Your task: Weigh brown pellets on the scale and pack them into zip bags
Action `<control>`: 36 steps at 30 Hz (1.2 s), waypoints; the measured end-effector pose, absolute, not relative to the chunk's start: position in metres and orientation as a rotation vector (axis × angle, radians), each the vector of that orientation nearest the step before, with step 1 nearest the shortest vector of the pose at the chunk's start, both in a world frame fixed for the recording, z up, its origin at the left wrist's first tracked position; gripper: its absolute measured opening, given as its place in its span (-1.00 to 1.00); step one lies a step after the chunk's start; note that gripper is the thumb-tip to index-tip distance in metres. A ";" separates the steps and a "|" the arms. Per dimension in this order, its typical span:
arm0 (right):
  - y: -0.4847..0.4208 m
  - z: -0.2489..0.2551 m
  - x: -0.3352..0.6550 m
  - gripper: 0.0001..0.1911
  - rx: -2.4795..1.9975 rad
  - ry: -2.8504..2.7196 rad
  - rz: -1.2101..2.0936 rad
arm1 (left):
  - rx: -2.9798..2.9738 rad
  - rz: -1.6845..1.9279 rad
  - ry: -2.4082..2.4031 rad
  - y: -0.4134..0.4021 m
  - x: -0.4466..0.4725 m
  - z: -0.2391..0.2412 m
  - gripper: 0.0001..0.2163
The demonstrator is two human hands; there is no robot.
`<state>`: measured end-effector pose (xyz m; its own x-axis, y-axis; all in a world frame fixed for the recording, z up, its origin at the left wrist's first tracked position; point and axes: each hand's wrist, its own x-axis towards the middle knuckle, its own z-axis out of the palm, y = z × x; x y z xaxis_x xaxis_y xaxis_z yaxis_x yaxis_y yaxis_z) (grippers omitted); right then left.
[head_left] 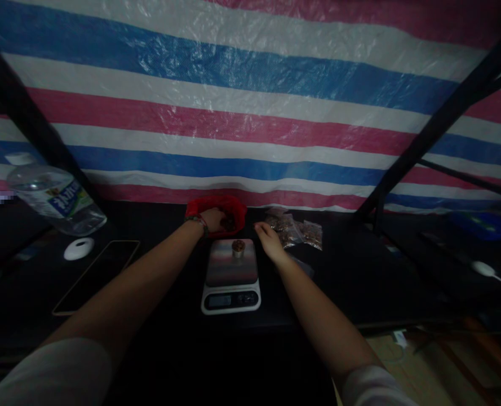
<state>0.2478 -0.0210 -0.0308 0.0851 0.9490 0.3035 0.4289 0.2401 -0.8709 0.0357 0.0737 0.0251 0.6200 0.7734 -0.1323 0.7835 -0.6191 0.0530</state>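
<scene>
My left hand (214, 219) reaches into a red container (194, 206) that looks like a plastic bag or basin. Its fingers are down among dark small pieces (230, 222), so their grip is hidden. My right hand (267, 237) is closed in a pinch just right of the container; whatever is between the fingertips is too small to name. Between my arms stands a white kitchen scale (231, 301) with a metal plate. A small round metal cup (238, 249), heaped with brownish-red bits, rests on the plate's far part. The scale's display is unreadable.
Several clear bags of brown bits (292, 230) lie beyond my right hand. At left are a phone (98, 276), a white computer mouse (79, 248) and a tilted plastic bottle (56, 194). Dark frame bars (428, 129) flank the black table (351, 282), before a striped sheet (242, 124).
</scene>
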 end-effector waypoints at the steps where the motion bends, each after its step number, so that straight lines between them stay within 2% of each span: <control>1: -0.018 -0.035 0.248 -0.67 -1.383 -1.520 0.649 | 2.742 -0.161 1.320 0.075 0.036 0.025 -0.69; 5: -0.009 -0.042 0.252 -0.71 -1.465 -1.589 0.589 | 2.744 -0.177 1.368 0.079 0.036 0.025 -0.75; 10: 0.016 -0.036 0.254 -0.77 -1.666 -1.633 0.576 | 2.731 -0.193 1.439 0.079 0.037 0.025 -0.73; 16: 0.029 -0.037 0.242 -0.67 -1.838 -1.550 0.473 | 2.704 -0.276 1.458 0.072 0.041 0.027 -0.66; 31: 0.030 -0.036 0.238 -0.62 -1.758 -1.550 0.331 | 2.674 -0.157 1.453 0.082 0.032 0.027 -0.75; 36: 0.032 -0.037 0.237 -0.63 -1.743 -1.533 0.341 | 2.673 0.016 1.436 0.086 0.024 0.033 -0.74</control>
<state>0.2373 0.0323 -0.0367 0.2384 0.9290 0.2831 0.7215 0.0257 -0.6919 0.0238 0.0856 0.0327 0.5532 0.8320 -0.0412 0.8309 -0.5475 0.0993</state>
